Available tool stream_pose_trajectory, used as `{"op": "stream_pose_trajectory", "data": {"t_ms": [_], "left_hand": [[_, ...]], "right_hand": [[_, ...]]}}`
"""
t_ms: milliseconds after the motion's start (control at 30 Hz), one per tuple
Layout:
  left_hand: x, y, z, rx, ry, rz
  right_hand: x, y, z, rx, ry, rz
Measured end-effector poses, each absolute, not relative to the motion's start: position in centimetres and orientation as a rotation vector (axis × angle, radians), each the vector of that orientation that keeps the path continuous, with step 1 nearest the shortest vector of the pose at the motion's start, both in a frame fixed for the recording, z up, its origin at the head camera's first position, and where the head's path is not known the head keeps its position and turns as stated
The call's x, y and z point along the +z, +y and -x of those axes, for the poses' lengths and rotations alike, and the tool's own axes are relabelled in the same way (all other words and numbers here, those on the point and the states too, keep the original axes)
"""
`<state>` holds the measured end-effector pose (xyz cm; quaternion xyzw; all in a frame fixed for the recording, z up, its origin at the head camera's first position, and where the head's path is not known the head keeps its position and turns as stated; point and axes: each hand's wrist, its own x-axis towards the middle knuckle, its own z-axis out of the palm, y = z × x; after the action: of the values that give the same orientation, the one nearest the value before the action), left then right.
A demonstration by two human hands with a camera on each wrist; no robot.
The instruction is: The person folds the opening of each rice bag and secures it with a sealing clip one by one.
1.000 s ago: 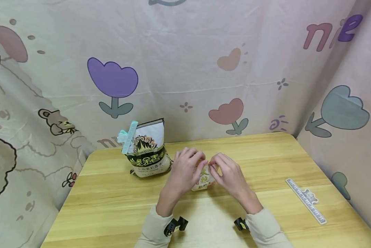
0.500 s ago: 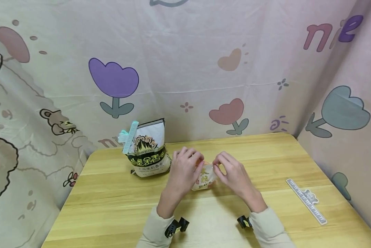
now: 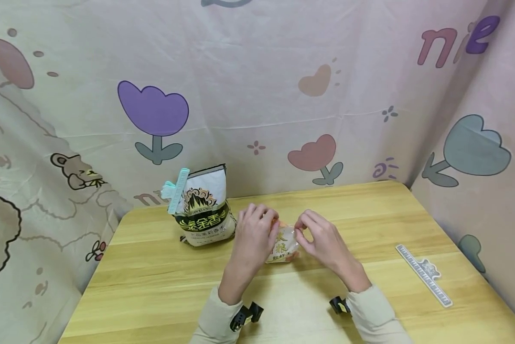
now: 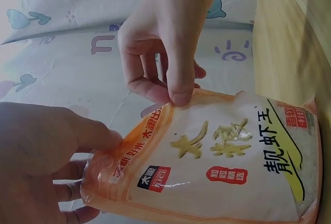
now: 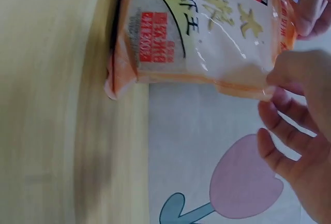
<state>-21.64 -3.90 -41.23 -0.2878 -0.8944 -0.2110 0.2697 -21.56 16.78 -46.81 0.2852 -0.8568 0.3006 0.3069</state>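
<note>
A small rice bag (image 3: 282, 247), white and orange with gold lettering, stands upright on the table between the two hands. My left hand (image 3: 254, 236) pinches its top at the left corner, thumb on the front face in the left wrist view. On the opposite side, my right hand (image 3: 324, 241) pinches the bag's side edge near the top between thumb and index finger. In the right wrist view the other fingers of that hand (image 5: 305, 115) are bent loosely, away from the bag. The back of the bag is hidden.
Behind and left stands a larger white, black and green rice bag (image 3: 206, 224), its folded top corner gripped by a turquoise sealing clip (image 3: 179, 191). A grey-white sealing clip (image 3: 425, 276) lies at the right of the wooden table (image 3: 154, 286). Printed curtain (image 3: 240, 95) hangs behind.
My right hand has shifted slightly right, away from the left hand, widening the gap at the small bag's top. The left hand stays at its corner. The head view has tilted slightly.
</note>
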Motion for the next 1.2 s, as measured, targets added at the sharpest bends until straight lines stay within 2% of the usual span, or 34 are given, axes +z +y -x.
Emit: {"op": "stream_pose_trajectory", "data": {"t_ms": [333,667,1200], "left_hand": [[-41.1,-4.0,21.4,-0.597,-2.387,0.793],[-41.3,-4.1,21.5,-0.676,-2.390,0.767],[-41.4,-4.2,21.7,-0.669,-2.375,0.744]], "right_hand": [[-46.4,16.1,21.4,1.059,-2.287,-0.775],[-47.2,15.6,21.8,0.684,-2.178,-0.781],[-46.9,15.8,21.1,0.566,-2.218,-0.691]]}}
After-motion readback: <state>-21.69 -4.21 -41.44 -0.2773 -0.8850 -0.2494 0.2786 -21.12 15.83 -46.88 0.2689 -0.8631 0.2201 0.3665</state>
